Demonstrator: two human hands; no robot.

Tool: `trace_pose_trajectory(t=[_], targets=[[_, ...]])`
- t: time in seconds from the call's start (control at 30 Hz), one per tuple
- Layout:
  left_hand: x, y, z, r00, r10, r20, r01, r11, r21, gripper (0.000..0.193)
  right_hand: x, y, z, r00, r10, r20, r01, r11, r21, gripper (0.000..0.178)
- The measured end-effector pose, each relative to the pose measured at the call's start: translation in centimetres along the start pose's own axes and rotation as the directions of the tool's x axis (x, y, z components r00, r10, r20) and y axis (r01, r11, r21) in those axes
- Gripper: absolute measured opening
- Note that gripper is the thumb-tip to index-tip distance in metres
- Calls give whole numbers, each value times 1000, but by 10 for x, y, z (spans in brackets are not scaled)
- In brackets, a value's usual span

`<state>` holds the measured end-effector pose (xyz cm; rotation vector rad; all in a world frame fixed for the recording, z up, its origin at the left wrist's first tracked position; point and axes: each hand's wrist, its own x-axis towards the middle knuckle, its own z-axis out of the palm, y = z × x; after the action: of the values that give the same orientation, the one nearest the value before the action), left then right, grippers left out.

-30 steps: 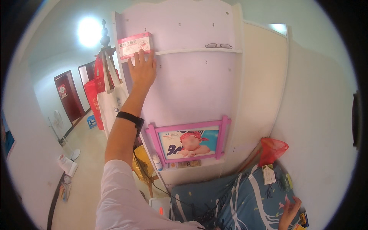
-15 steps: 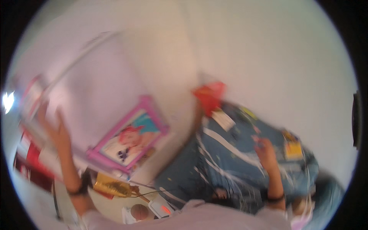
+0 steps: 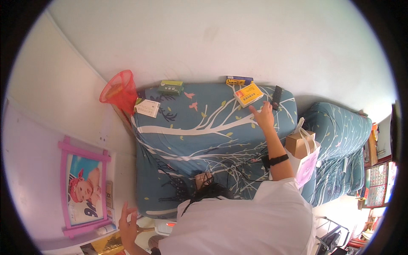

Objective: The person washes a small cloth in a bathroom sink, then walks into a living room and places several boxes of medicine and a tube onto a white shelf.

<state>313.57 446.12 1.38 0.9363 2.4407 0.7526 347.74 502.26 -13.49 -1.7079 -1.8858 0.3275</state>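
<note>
My right hand (image 3: 264, 115) reaches over the top of a sofa back, which wears a teal cover (image 3: 191, 117) with white branches. Its thumb and fingers are apart, with nothing visible between them. Just beyond the fingertips lies a yellow and white box (image 3: 249, 94), and a black remote control (image 3: 276, 97) is close by on the right. Behind the yellow box is a blue and yellow box (image 3: 239, 80). Low on the left, my left hand (image 3: 128, 227) hangs empty with spread fingers, near a pink picture frame (image 3: 65, 187).
A green box (image 3: 171, 87), a white box (image 3: 147, 107) and a red net (image 3: 120, 91) are at the sofa's left end. On the right, a white bag (image 3: 307, 159) holds a brown cardboard box (image 3: 298, 143). Another covered seat (image 3: 338, 127) stands farther right.
The view has swung right, toward the sofa. My left hand has left the upper left area by the wall and is lower now. My right hand has come up to the yellow box.
</note>
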Motion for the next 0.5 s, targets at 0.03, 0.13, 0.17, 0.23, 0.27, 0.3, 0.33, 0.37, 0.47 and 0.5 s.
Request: trace_pose_trajectory(t=[0.03,0.13,0.17,0.23,0.27,0.3,0.33,0.37,0.47,0.5], targets=[[12,-15,5,984,172,-42,-169,984,63,57,8,7,6,996,80,37,-83,992,94,85],[9,21,4,994,96,-47,-95,995,9,57,19,-1,6,998,51,33,-55,994,98,110],[7,35,1,999,-24,-21,23,999,-47,57,21,-8,1,999,-52,-16,52,999,12,123],[5,45,-1,992,-128,-8,126,986,-113,57,31,-11,3,996,-70,50,71,997,-26,132],[5,40,-1,993,-120,-13,118,986,-120,58,35,-12,4,990,-84,112,92,994,-66,141],[6,36,0,993,-114,-21,111,986,-125,58,40,-16,5,980,-51,192,67,995,-79,149],[6,27,2,997,-69,-46,66,995,-75,58,39,-18,7,980,-52,194,68,995,-77,149],[5,21,5,997,-23,-67,22,999,-24,59,37,-20,8,979,-73,191,94,990,-103,148],[4,17,13,999,-17,-52,15,1000,-27,57,34,-31,5,977,-80,198,107,986,-126,146],[4,12,15,998,-17,-53,16,1000,-26,57,33,-33,3,977,-64,205,90,988,-122,146]])
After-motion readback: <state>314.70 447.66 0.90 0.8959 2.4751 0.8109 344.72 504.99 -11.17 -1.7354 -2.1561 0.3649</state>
